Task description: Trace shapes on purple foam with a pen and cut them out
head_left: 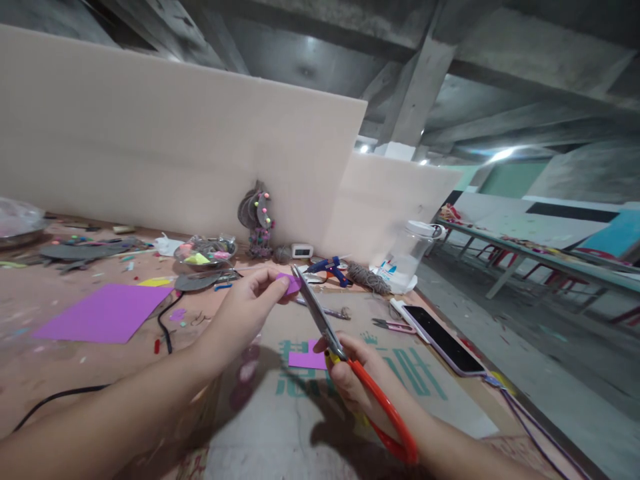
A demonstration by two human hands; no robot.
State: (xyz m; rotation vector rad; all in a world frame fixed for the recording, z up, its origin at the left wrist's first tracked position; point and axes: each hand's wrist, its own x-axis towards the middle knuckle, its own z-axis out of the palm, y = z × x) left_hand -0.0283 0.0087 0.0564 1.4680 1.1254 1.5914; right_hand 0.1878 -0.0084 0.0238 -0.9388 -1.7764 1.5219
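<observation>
My left hand pinches a small purple piece of craft sheet between thumb and fingers. My right hand grips a pair of scissors with red handles around the pivot and handle area. The blades point up and away, and their tips lie against the right side of the purple piece; whether they cut into it I cannot tell. A bit of yellow shows by the right fingers. Below the blades, a purple offcut lies on the cardboard sheet, partly hidden by my right hand.
A large purple sheet lies left. Behind stand a bowl of scraps, a grey decorated figure, a blue glue gun, yarn and a clear jar. Thread snips and a phone lie right.
</observation>
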